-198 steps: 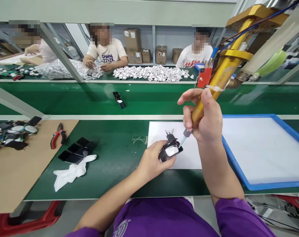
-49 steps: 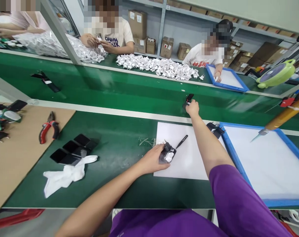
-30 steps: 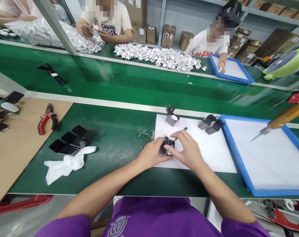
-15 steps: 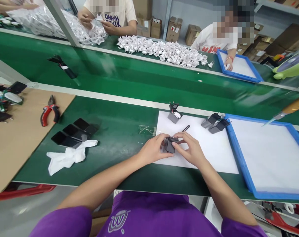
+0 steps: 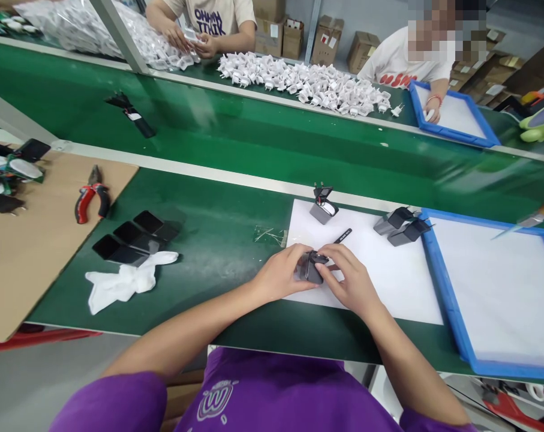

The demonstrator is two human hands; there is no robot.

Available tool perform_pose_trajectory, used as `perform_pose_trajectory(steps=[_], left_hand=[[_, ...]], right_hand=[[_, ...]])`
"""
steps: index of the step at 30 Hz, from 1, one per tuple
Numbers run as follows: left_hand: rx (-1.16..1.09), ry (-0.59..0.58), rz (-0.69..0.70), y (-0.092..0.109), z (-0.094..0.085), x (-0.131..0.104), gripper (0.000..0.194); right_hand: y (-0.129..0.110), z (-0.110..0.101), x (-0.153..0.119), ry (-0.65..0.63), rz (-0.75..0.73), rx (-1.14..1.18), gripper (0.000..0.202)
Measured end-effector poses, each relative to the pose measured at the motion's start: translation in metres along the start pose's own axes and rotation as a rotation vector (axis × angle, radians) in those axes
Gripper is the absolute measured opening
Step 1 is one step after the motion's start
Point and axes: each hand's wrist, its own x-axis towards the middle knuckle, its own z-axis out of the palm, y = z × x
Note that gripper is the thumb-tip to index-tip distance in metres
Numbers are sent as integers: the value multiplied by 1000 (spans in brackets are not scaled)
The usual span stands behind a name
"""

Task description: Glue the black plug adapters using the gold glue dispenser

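My left hand (image 5: 278, 275) and my right hand (image 5: 350, 281) both grip one small black charger housing (image 5: 310, 268) over the white sheet (image 5: 388, 282) on the green bench. My fingers hide most of the housing. A second black charger (image 5: 323, 207) with its plug pins up stands at the sheet's far edge. A thin black tool (image 5: 342, 236) lies on the sheet between that charger and my hands. Two more black housings (image 5: 403, 224) rest by the blue tray's corner.
A blue-framed white tray (image 5: 451, 300) lies at the right, a dispenser tip (image 5: 526, 222) hanging over it. Black covers (image 5: 137, 237), a white cloth (image 5: 125, 282) and red pliers (image 5: 90, 195) lie to the left. Beyond the green conveyor (image 5: 254, 144), other people handle white plugs (image 5: 307, 84).
My right hand let go of the hanging dispenser, reached to the conveyor and set a charger on the sheet, then joined my left hand on the housing. The view has tilted downward.
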Motion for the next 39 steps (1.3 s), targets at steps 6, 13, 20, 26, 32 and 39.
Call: perform_pose_trajectory(steps=[6,13,20,26,32,39], left_hand=[[9,-15,-13,0,0,0,57],[-80,-36,-50,3,-5,1,60],[-641,-177,-256,2,-3,4,43],[-651,-98,-236,3,6,1,40],[-712,-109,-184,-3,4,4,43],[-800,-197,-231,-5,-4,7,51]], right_hand=[[-5,4,0,-9,81,-57,18],[-3,8,-3,-30,93,-121,17],[-3,3,-2,-69,105,-75,17],[-1,12,-5,-42,136,-10,19],[11,-2,-5,-115,321,322,45],[10,-8,-6,-264,232,265,85]])
